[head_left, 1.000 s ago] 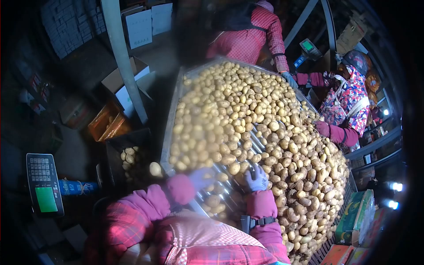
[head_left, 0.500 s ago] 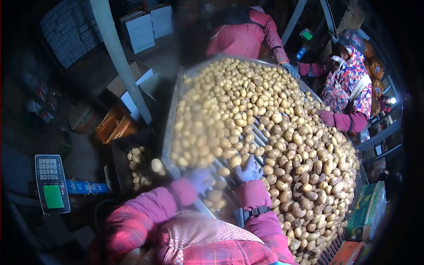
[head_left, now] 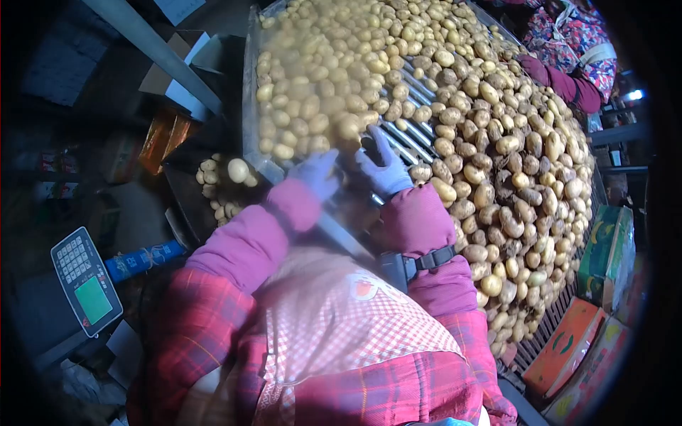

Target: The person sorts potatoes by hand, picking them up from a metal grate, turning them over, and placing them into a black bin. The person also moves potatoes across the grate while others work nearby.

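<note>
My left hand [head_left: 317, 175], in a pale purple glove, lies at the near left edge of a potato-covered sorting table [head_left: 334, 233]. Its fingers look stretched out, though haze blurs them, and no held potato shows. Just to the right, my right hand [head_left: 387, 170] wears the same kind of glove. Its thumb and fingers are spread beside the pale potatoes [head_left: 312, 106], with a dark gap or object between them that I cannot make out. Metal rollers [head_left: 412, 135] show beyond this hand. Browner, dirt-covered potatoes [head_left: 511, 206] are heaped on the right.
A dark bin [head_left: 186, 186] with potatoes stands left of the table, near a scale display [head_left: 87, 282]. A metal post [head_left: 153, 53] rises behind it. At upper right a co-worker's sleeve [head_left: 568, 86] reaches over the heap. Green [head_left: 599, 252] and orange [head_left: 565, 348] boxes stand at right.
The view has tilted down and closer. Both hands have come nearer together at the table's near edge. Fewer potatoes lie on the rollers near my hands.
</note>
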`<action>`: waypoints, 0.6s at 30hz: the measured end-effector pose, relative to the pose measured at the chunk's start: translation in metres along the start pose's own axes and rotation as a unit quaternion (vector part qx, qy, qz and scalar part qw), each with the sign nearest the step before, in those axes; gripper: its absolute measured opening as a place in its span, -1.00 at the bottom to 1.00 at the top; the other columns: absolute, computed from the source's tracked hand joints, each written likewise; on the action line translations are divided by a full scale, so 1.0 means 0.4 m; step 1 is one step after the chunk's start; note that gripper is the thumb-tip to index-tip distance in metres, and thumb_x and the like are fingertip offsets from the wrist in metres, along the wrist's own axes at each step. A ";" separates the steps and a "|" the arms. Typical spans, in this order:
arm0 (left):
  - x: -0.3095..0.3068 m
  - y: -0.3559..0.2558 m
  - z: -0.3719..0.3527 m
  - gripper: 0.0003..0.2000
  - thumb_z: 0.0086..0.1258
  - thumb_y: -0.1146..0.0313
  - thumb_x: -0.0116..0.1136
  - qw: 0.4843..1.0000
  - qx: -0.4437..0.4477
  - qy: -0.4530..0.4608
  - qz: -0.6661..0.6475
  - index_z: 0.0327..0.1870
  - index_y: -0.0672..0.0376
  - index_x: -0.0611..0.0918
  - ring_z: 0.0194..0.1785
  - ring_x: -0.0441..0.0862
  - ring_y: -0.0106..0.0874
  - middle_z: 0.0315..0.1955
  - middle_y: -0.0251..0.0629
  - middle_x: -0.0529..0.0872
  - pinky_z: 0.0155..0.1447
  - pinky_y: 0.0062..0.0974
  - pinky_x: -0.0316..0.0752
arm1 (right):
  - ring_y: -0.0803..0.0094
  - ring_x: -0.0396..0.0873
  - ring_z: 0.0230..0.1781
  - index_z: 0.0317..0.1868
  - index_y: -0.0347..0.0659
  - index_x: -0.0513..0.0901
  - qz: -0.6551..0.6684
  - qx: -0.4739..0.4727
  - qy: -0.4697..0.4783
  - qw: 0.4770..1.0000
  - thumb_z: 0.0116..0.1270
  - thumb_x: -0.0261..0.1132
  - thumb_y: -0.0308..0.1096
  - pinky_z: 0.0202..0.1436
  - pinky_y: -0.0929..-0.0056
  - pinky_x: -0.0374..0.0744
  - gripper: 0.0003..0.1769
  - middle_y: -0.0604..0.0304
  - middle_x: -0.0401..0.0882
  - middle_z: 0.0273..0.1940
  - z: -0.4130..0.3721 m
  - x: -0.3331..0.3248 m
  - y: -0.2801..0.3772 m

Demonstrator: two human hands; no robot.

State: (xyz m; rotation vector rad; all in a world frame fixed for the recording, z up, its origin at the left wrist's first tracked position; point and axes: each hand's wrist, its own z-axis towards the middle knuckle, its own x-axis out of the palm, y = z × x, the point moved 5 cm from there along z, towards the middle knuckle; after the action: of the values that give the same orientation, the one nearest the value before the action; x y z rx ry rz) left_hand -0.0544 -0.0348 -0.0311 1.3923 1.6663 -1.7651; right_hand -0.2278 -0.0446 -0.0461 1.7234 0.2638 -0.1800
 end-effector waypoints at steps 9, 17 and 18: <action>-0.032 -0.021 -0.021 -0.46 0.38 0.08 0.01 0.997 -0.023 0.039 -0.058 0.33 0.13 0.34 0.11 0.53 -0.10 0.10 0.01 0.52 0.19 -0.20 0.40 | 0.04 0.40 0.22 0.17 -0.14 0.52 -0.475 -0.022 -0.118 0.872 0.24 0.21 -0.06 0.31 0.09 0.29 -0.47 -0.03 0.49 0.15 -0.249 -0.153 0.089; 0.027 0.045 0.024 -0.51 0.30 0.16 0.14 0.979 0.067 -0.093 -0.170 0.22 0.16 0.45 0.04 0.55 -0.07 0.04 -0.01 0.54 0.13 -0.26 0.45 | 0.01 0.35 0.22 0.21 -0.11 0.45 -0.502 -0.093 -0.030 0.859 0.20 0.15 0.01 0.29 -0.03 0.22 -0.39 0.02 0.51 0.10 -0.297 0.029 0.047; 0.021 0.047 0.024 -0.53 0.29 0.19 0.16 0.972 0.080 -0.118 -0.189 0.20 0.16 0.48 0.03 0.55 -0.07 0.03 -0.02 0.54 0.13 -0.27 0.45 | 0.03 0.42 0.16 0.18 -0.11 0.47 -0.485 -0.139 -0.059 0.861 0.20 0.15 0.01 0.23 -0.02 0.30 -0.41 0.04 0.54 0.04 -0.293 0.046 0.056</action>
State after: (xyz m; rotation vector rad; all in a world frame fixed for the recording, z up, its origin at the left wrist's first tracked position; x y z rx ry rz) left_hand -0.0473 -0.0449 -0.0500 0.9161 1.7747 -2.2176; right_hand -0.2074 0.0687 -0.0100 1.1488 1.0090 -0.9337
